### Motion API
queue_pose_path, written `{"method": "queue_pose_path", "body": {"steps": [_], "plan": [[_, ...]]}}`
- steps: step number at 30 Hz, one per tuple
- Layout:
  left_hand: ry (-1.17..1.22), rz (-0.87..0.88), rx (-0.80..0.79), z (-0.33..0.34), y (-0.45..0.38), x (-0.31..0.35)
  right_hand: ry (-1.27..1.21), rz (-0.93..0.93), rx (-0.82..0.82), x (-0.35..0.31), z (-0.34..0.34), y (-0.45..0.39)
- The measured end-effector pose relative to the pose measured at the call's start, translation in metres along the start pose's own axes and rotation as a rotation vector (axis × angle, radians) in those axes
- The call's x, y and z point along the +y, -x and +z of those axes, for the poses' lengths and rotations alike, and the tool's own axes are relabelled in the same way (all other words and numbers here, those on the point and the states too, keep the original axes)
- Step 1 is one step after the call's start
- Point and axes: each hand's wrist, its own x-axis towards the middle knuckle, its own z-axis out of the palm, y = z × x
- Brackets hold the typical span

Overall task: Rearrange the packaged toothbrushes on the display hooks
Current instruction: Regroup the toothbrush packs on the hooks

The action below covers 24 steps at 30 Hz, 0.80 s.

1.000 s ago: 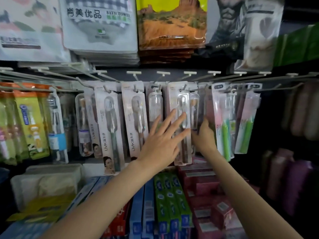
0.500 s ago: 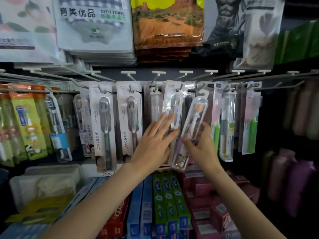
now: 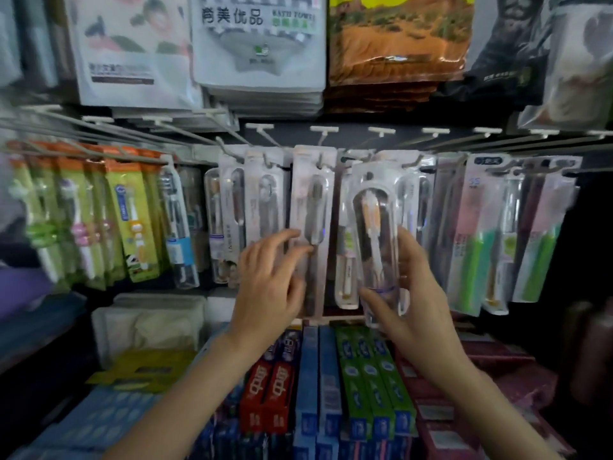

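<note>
My right hand (image 3: pixel 419 293) grips a clear blister-packed toothbrush with an orange-and-white head (image 3: pixel 374 227), held upright in front of the hook row, off any hook. My left hand (image 3: pixel 270 280) has its fingertips on the lower part of a white-carded dark toothbrush pack (image 3: pixel 313 207) that hangs from a metal hook (image 3: pixel 320 157). More white-carded packs (image 3: pixel 262 200) hang left of it, and pink-and-green packs (image 3: pixel 477 234) hang to the right.
Green-and-orange children's toothbrush packs (image 3: pixel 126 214) hang at far left. Boxed toothpaste in red, blue and green (image 3: pixel 365 376) fills the shelf below my hands. Bagged towels (image 3: pixel 262 44) hang above. Long wire hooks (image 3: pixel 517 141) stick out toward me along the row.
My right hand has pulled the clear pack off the rack and turned it upright. My left hand slid left onto the neighbouring white-carded pack. The camera has moved closer.
</note>
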Motion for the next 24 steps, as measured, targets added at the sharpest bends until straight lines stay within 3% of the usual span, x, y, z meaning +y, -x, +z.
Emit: {"method": "queue_pose_path", "body": {"steps": [6,9,16,24], "plan": [[-0.086,-0.273,-0.031,-0.052,0.022,-0.07,-0.17,-0.015,-0.296,-0.063,0.082,-0.021],[-0.076,-0.351,-0.066,-0.07,0.028,-0.101,-0.265,0.086,-0.357,-0.079,0.131,-0.039],[-0.036,-0.359,-0.26,-0.082,0.024,-0.136,-0.43,0.359,-0.201,-0.095,0.188,-0.084],[-0.019,-0.428,-0.355,-0.062,0.022,-0.155,-0.286,0.336,-0.161,-0.084,0.196,-0.105]]}}
